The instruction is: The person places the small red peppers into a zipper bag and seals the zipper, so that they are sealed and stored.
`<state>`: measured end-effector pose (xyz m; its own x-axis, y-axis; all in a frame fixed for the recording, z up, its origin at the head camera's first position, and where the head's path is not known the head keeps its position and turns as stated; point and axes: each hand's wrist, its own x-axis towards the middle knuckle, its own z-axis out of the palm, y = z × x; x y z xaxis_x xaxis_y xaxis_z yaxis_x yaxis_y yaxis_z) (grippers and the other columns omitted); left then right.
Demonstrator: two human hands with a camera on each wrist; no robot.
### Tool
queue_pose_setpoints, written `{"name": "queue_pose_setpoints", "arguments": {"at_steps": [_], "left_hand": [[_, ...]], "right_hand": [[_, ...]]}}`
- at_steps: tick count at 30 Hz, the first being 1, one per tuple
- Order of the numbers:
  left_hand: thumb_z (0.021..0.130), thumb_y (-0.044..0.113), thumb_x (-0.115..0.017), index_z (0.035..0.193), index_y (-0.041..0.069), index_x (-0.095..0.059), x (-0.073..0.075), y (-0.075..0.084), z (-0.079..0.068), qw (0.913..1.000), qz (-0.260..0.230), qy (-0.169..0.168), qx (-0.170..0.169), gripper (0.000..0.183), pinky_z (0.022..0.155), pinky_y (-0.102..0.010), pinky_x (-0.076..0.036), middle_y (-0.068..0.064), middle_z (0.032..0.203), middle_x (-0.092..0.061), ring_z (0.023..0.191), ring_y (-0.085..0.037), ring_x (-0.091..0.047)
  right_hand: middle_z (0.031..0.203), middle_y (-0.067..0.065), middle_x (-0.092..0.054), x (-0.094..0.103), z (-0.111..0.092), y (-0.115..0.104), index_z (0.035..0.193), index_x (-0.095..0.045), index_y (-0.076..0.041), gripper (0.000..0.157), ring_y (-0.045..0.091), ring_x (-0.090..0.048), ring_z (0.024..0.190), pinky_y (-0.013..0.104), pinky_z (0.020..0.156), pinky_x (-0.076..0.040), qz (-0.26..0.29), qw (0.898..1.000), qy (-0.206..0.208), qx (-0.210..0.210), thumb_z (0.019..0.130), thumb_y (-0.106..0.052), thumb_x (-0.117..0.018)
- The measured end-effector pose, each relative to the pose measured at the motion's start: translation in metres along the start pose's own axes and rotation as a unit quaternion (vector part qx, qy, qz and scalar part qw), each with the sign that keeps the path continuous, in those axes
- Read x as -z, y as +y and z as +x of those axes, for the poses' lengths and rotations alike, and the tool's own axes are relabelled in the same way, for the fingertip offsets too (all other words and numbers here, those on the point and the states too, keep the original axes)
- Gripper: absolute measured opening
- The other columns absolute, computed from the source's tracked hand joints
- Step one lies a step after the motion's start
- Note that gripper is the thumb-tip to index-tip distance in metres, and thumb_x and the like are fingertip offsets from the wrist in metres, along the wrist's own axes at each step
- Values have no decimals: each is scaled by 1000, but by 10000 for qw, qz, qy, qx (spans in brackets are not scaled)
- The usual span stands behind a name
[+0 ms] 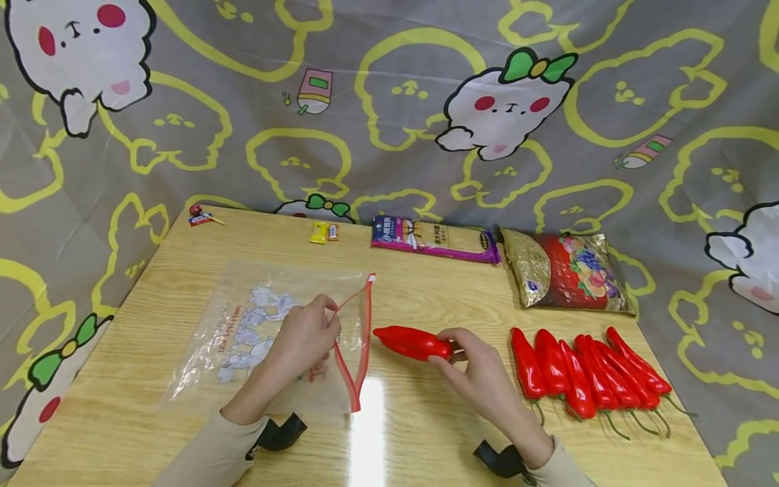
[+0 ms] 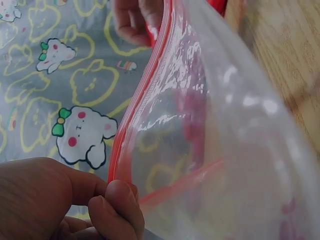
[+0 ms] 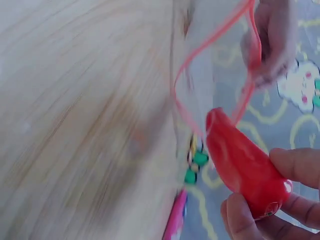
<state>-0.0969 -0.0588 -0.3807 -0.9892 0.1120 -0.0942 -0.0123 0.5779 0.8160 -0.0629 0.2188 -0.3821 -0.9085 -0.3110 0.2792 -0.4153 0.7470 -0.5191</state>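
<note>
A clear zip bag (image 1: 201,338) with red edging and printed cartoon figures lies on the left part of the table. My left hand (image 1: 307,335) pinches the upper red edge of its mouth, and in the left wrist view thumb and finger (image 2: 122,200) meet on that strip. The mouth gapes toward the right. My right hand (image 1: 477,372) grips a red pepper (image 1: 410,341) by its thick stem end, the narrow tip pointing left at the bag's opening. In the right wrist view the pepper (image 3: 240,165) overlaps the red rim.
Several red peppers (image 1: 599,379) lie in a row at the right. Along the back stand a gold and red bag (image 1: 566,270), a purple noodle pack (image 1: 435,240), small wrapped candies (image 1: 322,233) and a lollipop (image 1: 196,210). A patterned cloth (image 1: 389,101) hangs behind the table.
</note>
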Motion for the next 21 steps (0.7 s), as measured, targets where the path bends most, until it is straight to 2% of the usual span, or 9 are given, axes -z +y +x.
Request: {"name": "queue_pose_setpoints", "arguments": {"at_steps": [7, 11, 21], "left_hand": [[89, 13, -49, 112, 2, -54, -3, -1, -2, 10000, -21, -43, -12, 27, 33, -25, -37, -2, 52, -51, 35, -15, -48], [88, 13, -49, 113, 3, -54, -5, 0, -2, 10000, 56, -21, -27, 27, 32, -26, -36, -1, 51, -52, 33, -15, -46], [88, 14, -47, 114, 4, -52, -4, 4, -3, 9999, -70, -141, 65, 28, 29, -28, -36, -2, 50, -53, 27, -16, -44]], "right_hand": [[97, 0, -60, -32, 21, -17, 104, -60, -7, 31, 8, -59, 78, 25, 67, -53, 497, 9970, -373, 469, 77, -13, -73], [98, 1, -55, -45, 27, -24, 104, -60, -6, 28, 11, -59, 83, 24, 69, -53, 624, 9948, -615, 523, 77, -6, -68], [96, 0, -61, -67, 47, -38, 105, -61, -9, 28, 13, -60, 83, 23, 71, -50, 32, 9924, -735, 982, 79, -14, -70]]}}
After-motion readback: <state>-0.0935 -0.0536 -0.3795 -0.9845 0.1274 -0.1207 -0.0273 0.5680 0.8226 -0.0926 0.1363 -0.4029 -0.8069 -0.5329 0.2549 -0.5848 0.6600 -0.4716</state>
